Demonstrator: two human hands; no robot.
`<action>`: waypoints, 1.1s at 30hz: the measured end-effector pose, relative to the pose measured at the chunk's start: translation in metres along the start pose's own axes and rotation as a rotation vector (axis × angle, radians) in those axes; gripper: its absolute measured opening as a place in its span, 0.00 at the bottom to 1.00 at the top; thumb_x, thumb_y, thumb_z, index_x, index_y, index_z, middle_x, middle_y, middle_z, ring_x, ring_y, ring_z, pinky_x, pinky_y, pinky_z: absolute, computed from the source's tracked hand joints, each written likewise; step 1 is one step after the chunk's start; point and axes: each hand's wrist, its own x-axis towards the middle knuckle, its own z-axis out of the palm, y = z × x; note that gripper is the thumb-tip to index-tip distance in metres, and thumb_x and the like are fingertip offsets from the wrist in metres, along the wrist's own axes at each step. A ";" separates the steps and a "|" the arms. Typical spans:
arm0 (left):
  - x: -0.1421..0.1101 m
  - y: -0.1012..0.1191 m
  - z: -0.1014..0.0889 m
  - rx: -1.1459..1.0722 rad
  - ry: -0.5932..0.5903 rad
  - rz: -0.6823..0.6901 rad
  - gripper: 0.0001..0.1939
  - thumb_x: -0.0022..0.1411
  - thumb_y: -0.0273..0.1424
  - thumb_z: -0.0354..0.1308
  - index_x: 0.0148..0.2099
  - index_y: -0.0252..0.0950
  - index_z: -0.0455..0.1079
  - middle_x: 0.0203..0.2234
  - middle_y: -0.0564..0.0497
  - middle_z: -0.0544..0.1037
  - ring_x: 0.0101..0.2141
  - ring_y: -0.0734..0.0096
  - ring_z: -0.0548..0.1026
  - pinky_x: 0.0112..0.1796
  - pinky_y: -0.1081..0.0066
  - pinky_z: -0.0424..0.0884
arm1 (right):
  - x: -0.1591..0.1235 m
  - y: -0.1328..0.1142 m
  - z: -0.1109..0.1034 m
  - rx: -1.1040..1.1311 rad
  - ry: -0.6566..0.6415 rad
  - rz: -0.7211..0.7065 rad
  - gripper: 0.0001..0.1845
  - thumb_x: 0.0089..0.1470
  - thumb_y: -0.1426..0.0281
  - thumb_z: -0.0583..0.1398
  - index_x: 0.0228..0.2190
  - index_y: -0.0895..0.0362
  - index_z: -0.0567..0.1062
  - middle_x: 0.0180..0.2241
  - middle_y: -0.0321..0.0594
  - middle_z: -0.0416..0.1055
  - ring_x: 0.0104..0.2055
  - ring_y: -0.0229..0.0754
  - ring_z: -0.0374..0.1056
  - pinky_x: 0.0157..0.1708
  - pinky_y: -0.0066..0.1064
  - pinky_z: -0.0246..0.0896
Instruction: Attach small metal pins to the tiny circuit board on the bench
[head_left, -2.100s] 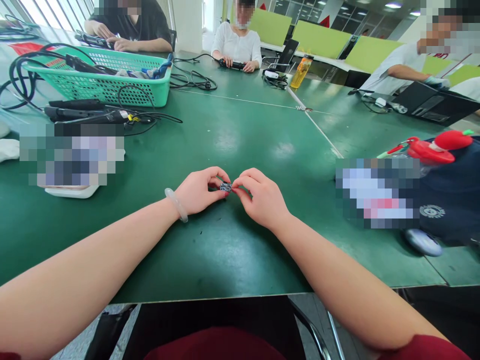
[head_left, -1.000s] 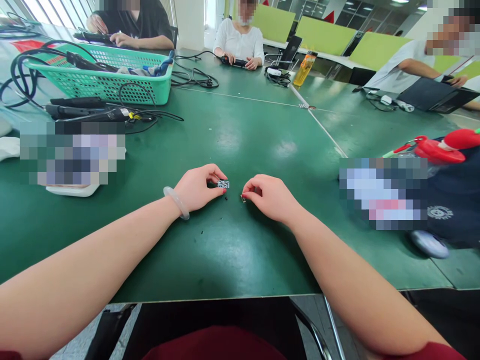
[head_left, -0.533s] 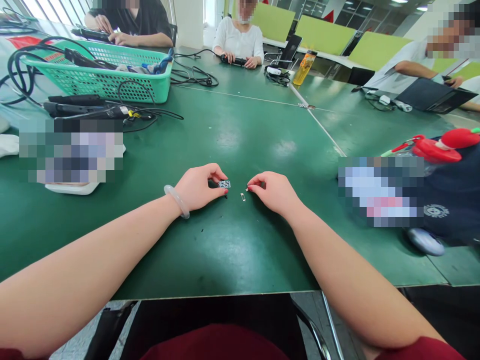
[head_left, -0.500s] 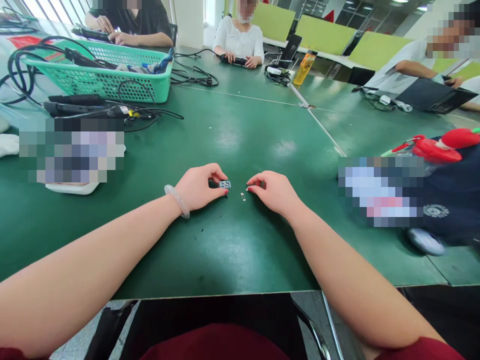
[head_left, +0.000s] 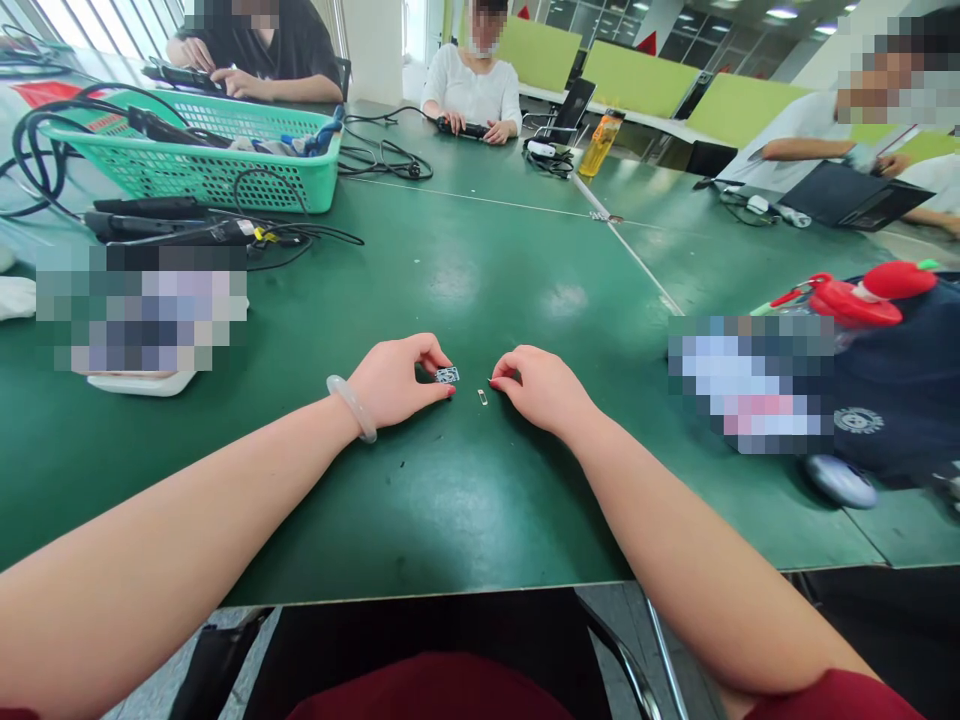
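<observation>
My left hand (head_left: 397,378) grips a small patterned blue-and-white piece (head_left: 447,375) between thumb and fingers, just above the green table (head_left: 420,530). The piece looks like a little circuit board, but its kind is too small to be sure of. To its right, my right hand (head_left: 541,388) is closed in a pinch, thumb against forefinger. A tiny pale bit shows at those fingertips, too small to name. Between both hands lies a small pale rectangular frame (head_left: 482,397) with an open middle, touched by neither hand.
A turquoise basket (head_left: 300,185) with cables stands at the left, black devices (head_left: 172,225) before it. A dark blue bag (head_left: 900,390) and a computer mouse (head_left: 840,482) lie at the right. An orange bottle (head_left: 600,145) stands further back. Several people sit around the table.
The view has shifted slightly. The fingertips of my right hand have drawn closer together, and the small bit in them shows less. My left hand still holds the patterned piece, now slightly tilted.
</observation>
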 end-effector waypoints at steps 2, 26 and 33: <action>0.000 0.000 0.000 -0.001 -0.002 0.003 0.11 0.50 0.36 0.63 0.35 0.37 0.70 0.31 0.53 0.77 0.35 0.67 0.75 0.41 0.64 0.69 | 0.000 0.000 0.000 -0.019 0.003 -0.012 0.07 0.55 0.72 0.58 0.27 0.55 0.75 0.34 0.38 0.71 0.34 0.38 0.64 0.33 0.31 0.57; -0.002 0.003 0.001 -0.204 -0.106 0.040 0.13 0.49 0.36 0.65 0.36 0.36 0.70 0.29 0.53 0.77 0.33 0.69 0.75 0.40 0.67 0.70 | -0.013 -0.026 0.011 0.353 0.263 -0.393 0.04 0.54 0.74 0.59 0.29 0.56 0.74 0.30 0.35 0.68 0.26 0.32 0.60 0.30 0.27 0.58; -0.003 0.003 0.000 -0.209 -0.121 0.065 0.13 0.49 0.36 0.65 0.36 0.36 0.70 0.30 0.53 0.77 0.33 0.69 0.75 0.39 0.67 0.71 | -0.014 -0.027 0.010 0.383 0.217 -0.341 0.04 0.53 0.74 0.60 0.28 0.55 0.74 0.30 0.34 0.68 0.26 0.32 0.60 0.29 0.27 0.57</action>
